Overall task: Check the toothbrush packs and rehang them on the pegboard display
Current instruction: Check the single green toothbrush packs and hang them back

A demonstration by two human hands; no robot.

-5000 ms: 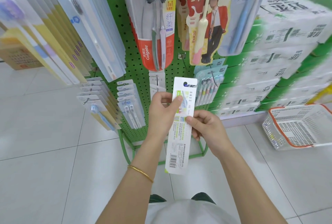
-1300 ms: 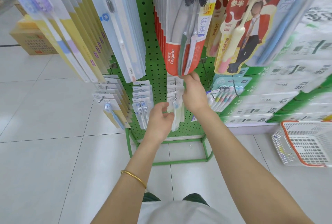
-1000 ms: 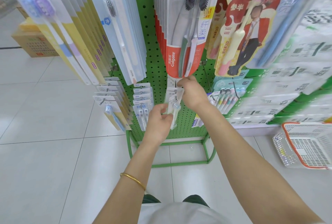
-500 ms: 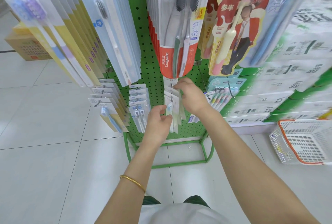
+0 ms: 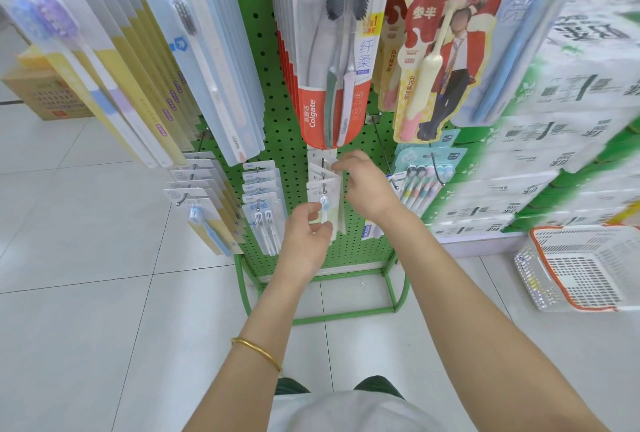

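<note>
head view: left hand (image 5: 306, 234) pinches the lower edge of the pack (image 5: 325, 204). right hand (image 5: 367, 185) pinches its top by the peg (image 5: 324, 189), low centre of the pegboard (image 5: 363, 260), under the colgate packs (image 5: 332, 50). pack looks threaded on, nearly seated. likely left: release, square it, check other packs.

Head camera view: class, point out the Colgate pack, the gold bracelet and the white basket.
Colgate pack (image 5: 313, 116), head view, red lower part.
gold bracelet (image 5: 258, 351), head view, middle of the band.
white basket (image 5: 531, 281), head view, near mesh wall.
</note>
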